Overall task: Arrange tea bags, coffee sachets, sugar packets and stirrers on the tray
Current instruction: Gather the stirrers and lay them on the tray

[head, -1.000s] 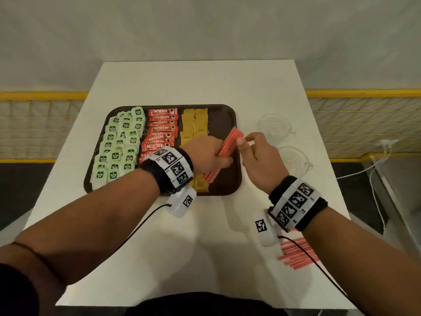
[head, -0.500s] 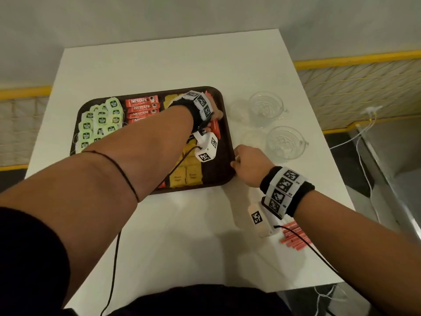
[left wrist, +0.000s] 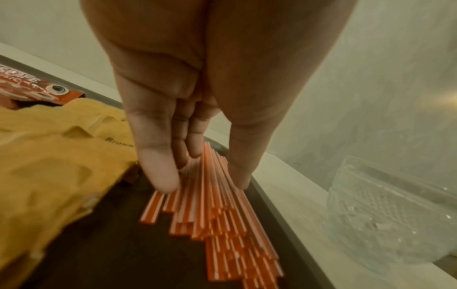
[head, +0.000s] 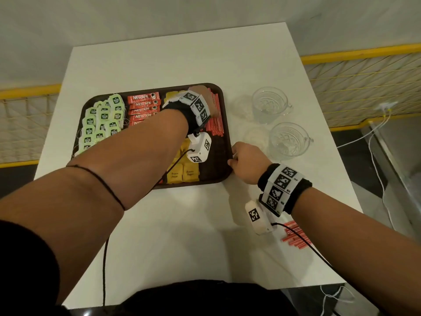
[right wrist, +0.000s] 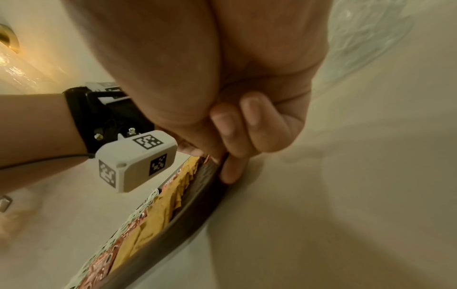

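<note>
On the white counter (head: 177,65) we observed the brown tray (head: 224,142) holding tea bags (head: 102,122), coffee sachets (head: 142,106) and sugar packets (head: 182,174). Our left hand (left wrist: 188,97), fingers (left wrist: 158,156) straight, pressed stirrers (left wrist: 217,224) along the tray's right edge. Our right hand (head: 247,163) pinched the tray's right rim; spare stirrers (head: 293,236) lay near the counter's right edge.

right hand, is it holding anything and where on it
The right hand grips the tray by its right rim near the front corner, fingers curled over the edge. The left hand holds nothing; its straight fingers rest on the stirrers.
</note>
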`<state>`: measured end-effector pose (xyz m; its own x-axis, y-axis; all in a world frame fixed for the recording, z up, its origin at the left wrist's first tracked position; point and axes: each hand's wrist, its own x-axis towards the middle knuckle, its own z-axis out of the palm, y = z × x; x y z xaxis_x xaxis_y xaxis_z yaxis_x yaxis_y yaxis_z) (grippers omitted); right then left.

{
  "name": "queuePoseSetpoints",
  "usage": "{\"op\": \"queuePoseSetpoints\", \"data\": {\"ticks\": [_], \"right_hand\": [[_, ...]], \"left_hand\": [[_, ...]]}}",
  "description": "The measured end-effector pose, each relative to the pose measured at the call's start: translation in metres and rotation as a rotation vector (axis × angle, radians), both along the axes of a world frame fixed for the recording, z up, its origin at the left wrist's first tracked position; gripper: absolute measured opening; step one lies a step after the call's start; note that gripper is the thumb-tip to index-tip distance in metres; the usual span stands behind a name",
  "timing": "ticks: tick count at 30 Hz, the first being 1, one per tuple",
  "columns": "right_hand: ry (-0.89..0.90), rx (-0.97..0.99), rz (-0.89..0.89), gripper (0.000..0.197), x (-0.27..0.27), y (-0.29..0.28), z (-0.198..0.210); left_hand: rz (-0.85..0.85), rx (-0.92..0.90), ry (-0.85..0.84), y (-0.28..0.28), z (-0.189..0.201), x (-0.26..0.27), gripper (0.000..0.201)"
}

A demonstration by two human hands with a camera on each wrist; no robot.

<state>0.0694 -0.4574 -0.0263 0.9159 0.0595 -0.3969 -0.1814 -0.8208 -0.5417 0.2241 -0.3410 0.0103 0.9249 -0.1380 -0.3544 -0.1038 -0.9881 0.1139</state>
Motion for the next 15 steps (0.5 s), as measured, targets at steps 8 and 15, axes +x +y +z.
{"op": "queuePoseSetpoints", "data": {"ticks": [8, 15], "right_hand": [[0.015, 0.036, -0.011, 0.025, 0.002, 0.0, -0.002], [0.002, 0.048, -0.014, 0.025, 0.001, 0.0, -0.004]], "left_hand": [[-0.111, 0.027, 0.023, 0.009, -0.003, -0.021, 0.065], [-0.064, 0.035, -0.02, 0.008, -0.02, -0.033, 0.09]]}}
